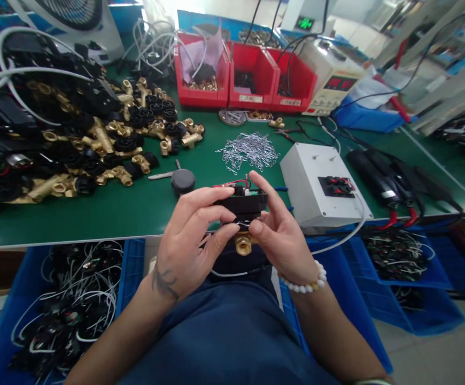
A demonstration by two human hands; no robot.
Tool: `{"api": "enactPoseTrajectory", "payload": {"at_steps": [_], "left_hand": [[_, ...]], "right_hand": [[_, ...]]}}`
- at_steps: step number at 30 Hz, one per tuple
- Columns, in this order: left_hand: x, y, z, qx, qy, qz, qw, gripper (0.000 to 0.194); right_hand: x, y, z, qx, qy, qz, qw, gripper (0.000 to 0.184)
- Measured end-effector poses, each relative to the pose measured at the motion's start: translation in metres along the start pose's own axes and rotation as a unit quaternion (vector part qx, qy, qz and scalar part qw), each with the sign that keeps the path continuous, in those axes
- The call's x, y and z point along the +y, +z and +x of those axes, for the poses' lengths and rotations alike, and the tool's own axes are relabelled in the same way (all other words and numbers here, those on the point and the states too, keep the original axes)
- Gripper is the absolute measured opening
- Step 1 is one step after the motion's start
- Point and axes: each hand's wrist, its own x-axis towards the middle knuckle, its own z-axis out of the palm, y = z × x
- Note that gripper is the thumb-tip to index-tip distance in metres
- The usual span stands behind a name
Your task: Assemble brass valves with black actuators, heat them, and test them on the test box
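Note:
Both my hands hold one black valve assembly (pixel 243 205) with a brass fitting (pixel 242 244) at its bottom and red and white wires on top. My left hand (pixel 190 238) wraps its left side, thumb and fingers pinched round the body. My right hand (pixel 278 230), with a white bead bracelet, grips the right side, its forefinger lying over the top. The part hovers just in front of the green table's near edge (pixel 96 216). A white cable hangs from it across my lap.
A heap of black and brass valve parts (pixel 76 144) covers the table's left. A pile of metal clips (pixel 250 149), a black round cap (pixel 183 181), a white box (pixel 316 182), red bins (pixel 252 77) and a meter (pixel 332 80) lie behind. Blue crates (pixel 68 305) of wired parts stand below.

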Motion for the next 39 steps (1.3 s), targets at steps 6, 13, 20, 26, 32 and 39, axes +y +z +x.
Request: {"api": "enactPoseTrajectory", "payload": {"at_steps": [6, 13, 20, 26, 32, 39], "left_hand": [[0.001, 0.010, 0.001, 0.025, 0.009, -0.019, 0.999, 0.006], [-0.001, 0.010, -0.003, 0.045, -0.034, -0.013, 0.998, 0.007], [-0.061, 0.015, -0.050, -0.016, -0.212, 0.270, 0.939, 0.049], [-0.081, -0.004, -0.027, -0.086, -0.192, 0.189, 0.959, 0.035], [-0.133, -0.040, 0.027, 0.019, -0.256, 0.316, 0.913, 0.043], [-0.103, -0.020, 0.016, 0.092, -0.144, 0.181, 0.968, 0.026]], "right_hand": [[0.005, 0.001, -0.002, 0.041, -0.029, -0.014, 0.999, 0.069], [0.007, 0.008, -0.002, 0.048, -0.024, 0.062, 0.997, 0.057], [0.013, 0.005, 0.003, 0.095, 0.014, 0.096, 0.991, 0.059], [0.018, 0.008, -0.004, 0.071, 0.039, 0.135, 0.988, 0.061], [0.016, 0.010, -0.008, 0.076, 0.034, 0.180, 0.980, 0.056], [0.013, 0.013, -0.011, 0.065, 0.025, 0.201, 0.977, 0.055]]}}
